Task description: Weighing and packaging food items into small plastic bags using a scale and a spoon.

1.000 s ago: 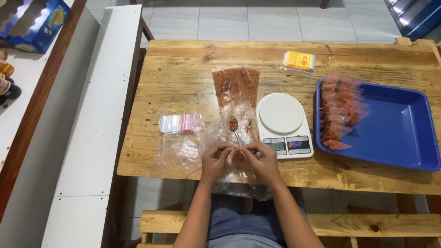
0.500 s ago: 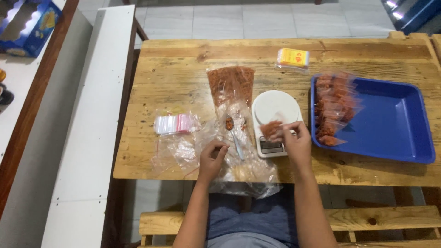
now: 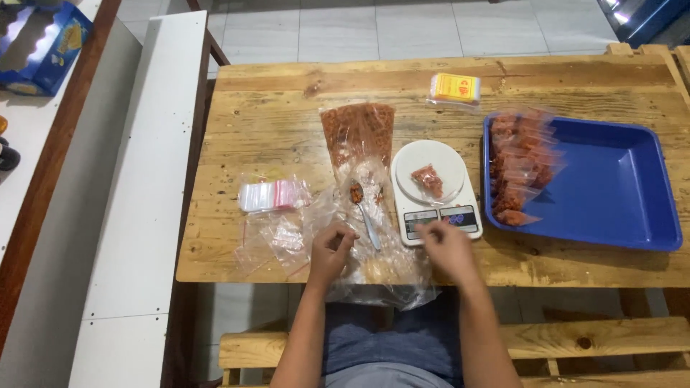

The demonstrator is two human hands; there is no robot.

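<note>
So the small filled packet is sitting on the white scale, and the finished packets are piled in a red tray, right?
Not quite: the tray is blue, not red, as the head view shows. The small filled packet does sit on the white scale, and the finished packets are piled in that tray.

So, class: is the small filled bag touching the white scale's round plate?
Touching. The head view shows the small filled bag lying flat on the round plate of the white scale, with no hand on it.

Far left of the left hand point(image 3: 332, 248) the blue box point(image 3: 43, 47) is cut by the frame edge, the scale's display point(image 3: 440, 219) beside the right hand point(image 3: 447, 248) is too small to read, and motion blurs that hand.
</note>
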